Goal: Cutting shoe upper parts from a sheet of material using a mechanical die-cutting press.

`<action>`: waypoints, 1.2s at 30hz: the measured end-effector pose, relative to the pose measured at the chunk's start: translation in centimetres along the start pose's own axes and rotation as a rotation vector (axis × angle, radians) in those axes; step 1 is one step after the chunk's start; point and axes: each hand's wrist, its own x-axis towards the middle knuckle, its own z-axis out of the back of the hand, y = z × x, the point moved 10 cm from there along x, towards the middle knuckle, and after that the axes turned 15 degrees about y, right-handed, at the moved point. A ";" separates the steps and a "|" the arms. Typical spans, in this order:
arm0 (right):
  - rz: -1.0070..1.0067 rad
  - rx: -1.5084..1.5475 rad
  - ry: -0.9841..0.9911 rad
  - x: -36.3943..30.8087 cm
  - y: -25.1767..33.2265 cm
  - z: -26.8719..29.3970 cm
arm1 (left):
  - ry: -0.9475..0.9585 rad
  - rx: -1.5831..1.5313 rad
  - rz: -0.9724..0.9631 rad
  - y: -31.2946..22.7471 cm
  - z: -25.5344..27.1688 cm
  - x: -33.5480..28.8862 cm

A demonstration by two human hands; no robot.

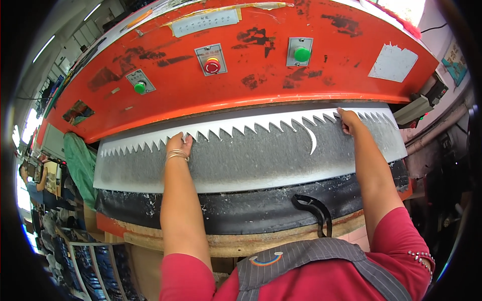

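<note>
A long grey sheet lies across the bed of a big orange press, with a white sawtooth strip running along its far edge under the press head. My left hand pinches that zigzag strip left of the middle, a thin bangle on its wrist. My right hand grips the same strip near its right end. A curved white sliver lies on the grey sheet between my hands.
The press front carries a red button and two green buttons. A black handled tool rests on the dark pad at the near edge. Stacked dark goods stand at lower left, and another person sits far left.
</note>
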 end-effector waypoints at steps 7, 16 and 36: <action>-0.007 -0.246 -0.133 -0.9 0.7 0.3 | -0.066 0.003 -0.014 0.7 1.1 0.3; 0.149 -0.715 -0.143 -1.4 2.9 -0.8 | 0.016 0.633 0.287 -1.0 1.6 1.1; 0.185 -1.260 -0.059 -11.8 -4.4 -3.7 | -0.028 1.739 -0.213 -2.1 8.6 -10.3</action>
